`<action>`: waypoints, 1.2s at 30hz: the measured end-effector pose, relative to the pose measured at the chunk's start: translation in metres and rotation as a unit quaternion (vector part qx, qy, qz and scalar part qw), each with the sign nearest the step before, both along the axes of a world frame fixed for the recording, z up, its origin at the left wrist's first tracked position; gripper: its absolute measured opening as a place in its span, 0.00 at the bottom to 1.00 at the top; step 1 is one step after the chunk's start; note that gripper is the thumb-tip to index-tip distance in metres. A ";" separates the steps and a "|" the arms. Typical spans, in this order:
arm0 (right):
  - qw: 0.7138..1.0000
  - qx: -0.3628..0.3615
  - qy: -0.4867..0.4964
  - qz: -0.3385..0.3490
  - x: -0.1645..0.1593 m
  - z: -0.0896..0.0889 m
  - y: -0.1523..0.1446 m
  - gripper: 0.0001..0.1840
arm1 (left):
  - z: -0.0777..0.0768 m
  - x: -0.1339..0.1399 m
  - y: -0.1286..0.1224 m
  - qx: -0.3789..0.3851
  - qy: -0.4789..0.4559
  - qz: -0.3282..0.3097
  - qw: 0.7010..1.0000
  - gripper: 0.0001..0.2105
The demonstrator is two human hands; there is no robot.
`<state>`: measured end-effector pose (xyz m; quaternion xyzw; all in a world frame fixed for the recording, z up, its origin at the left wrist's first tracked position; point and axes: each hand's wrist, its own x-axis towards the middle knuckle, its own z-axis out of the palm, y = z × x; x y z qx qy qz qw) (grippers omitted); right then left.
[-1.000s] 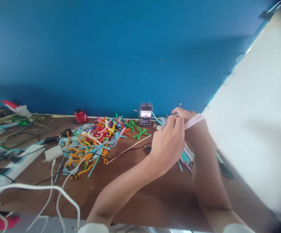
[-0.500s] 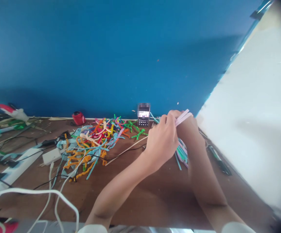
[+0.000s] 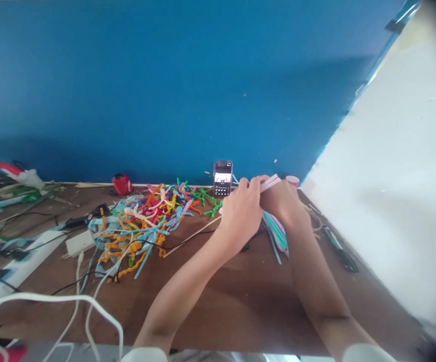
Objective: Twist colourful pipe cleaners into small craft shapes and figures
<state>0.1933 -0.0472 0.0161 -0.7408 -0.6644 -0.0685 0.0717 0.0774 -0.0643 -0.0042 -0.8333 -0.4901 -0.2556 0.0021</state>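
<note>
Fingers closed, my left hand [image 3: 241, 208] grips pale pink pipe cleaners [image 3: 269, 183], whose ends stick out between both hands. My right hand [image 3: 283, 201] is closed around the same pipe cleaners and lies close against the left; its fingertips are mostly hidden. Under the right wrist, a bundle of teal, white and lilac pipe cleaners [image 3: 277, 234] rests on the table. To the left spreads a heap of twisted, colourful pipe cleaners [image 3: 153, 216], with green ones [image 3: 216, 207] near the phone.
A lit phone [image 3: 223, 180] leans against the blue wall [image 3: 188, 90]. A red object [image 3: 122, 184] stands left of it. White cables, a charger [image 3: 80, 244] and a power strip [image 3: 33, 264] fill the left. A dark pen-like tool [image 3: 339, 250] lies right, and a red-and-white round object [image 3: 292, 180] behind my right hand.
Both hands have shifted left and slightly down together with the pale pink pipe cleaners. The red-and-white round object behind my right hand has come into view.
</note>
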 end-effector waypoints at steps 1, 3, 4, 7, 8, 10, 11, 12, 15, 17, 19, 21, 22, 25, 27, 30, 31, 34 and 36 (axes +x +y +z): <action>1.000 -0.002 -0.007 0.002 0.001 -0.001 0.001 0.15 | 0.000 0.000 0.001 -0.004 0.002 0.000 1.000 0.16; 1.000 -0.005 -0.013 0.001 0.002 -0.003 0.004 0.17 | -0.001 0.001 0.001 -0.008 0.008 0.002 1.000 0.16; 1.000 -0.007 -0.012 -0.001 0.002 -0.003 0.005 0.17 | -0.001 0.001 0.002 -0.009 0.010 0.002 1.000 0.16; 1.000 -0.015 -0.016 -0.009 0.005 -0.004 0.009 0.16 | -0.003 0.002 0.001 -0.001 0.013 -0.002 1.000 0.17; 1.000 -0.016 -0.021 -0.008 0.005 -0.004 0.009 0.16 | -0.003 0.002 0.001 0.004 0.013 -0.004 1.000 0.17; 0.999 -0.016 -0.035 -0.006 0.007 -0.005 0.010 0.17 | -0.003 0.003 0.000 0.012 0.009 -0.006 1.000 0.16; 0.999 -0.013 -0.040 -0.004 0.008 -0.006 0.011 0.17 | -0.002 0.003 -0.001 0.014 0.007 -0.006 1.000 0.16; 0.999 -0.011 -0.044 -0.002 0.008 -0.006 0.012 0.17 | -0.002 0.003 -0.002 0.014 0.004 -0.008 1.000 0.15; 0.999 -0.005 -0.040 -0.001 0.010 -0.009 0.016 0.18 | 0.000 0.003 -0.006 0.016 -0.009 -0.015 1.000 0.11; 0.999 -0.009 -0.031 0.003 0.011 -0.009 0.020 0.17 | 0.001 0.003 -0.007 0.024 -0.015 -0.028 0.999 0.10; 0.999 -0.017 -0.029 0.007 0.011 -0.010 0.023 0.17 | 0.000 0.003 -0.008 0.034 -0.014 -0.041 0.998 0.10; 0.999 -0.022 -0.036 0.014 0.010 -0.010 0.023 0.18 | -0.001 0.004 -0.007 0.041 -0.011 -0.043 0.998 0.10; 0.999 -0.023 -0.040 0.020 0.010 -0.010 0.022 0.18 | -0.002 0.004 -0.006 0.043 -0.013 -0.039 0.998 0.11; 0.998 -0.024 -0.038 0.038 0.009 -0.011 0.017 0.18 | -0.005 0.004 -0.002 0.038 -0.023 -0.027 0.999 0.11; 0.998 -0.025 -0.023 0.043 0.007 -0.011 0.014 0.17 | -0.005 0.003 0.001 0.034 -0.028 -0.021 0.999 0.11; 0.998 -0.025 0.000 0.053 0.004 -0.008 0.009 0.16 | -0.005 0.000 0.004 0.041 -0.033 -0.007 0.999 0.10; 0.998 -0.026 0.005 0.058 0.002 -0.006 0.007 0.16 | -0.005 -0.001 0.005 0.045 -0.035 -0.002 0.998 0.10; 0.997 -0.038 0.016 0.070 -0.001 -0.002 0.004 0.17 | -0.004 -0.002 0.006 0.051 -0.035 0.010 0.998 0.08; 0.996 -0.042 0.022 0.073 -0.002 0.000 0.003 0.17 | -0.004 -0.002 0.006 0.052 -0.034 0.014 0.998 0.08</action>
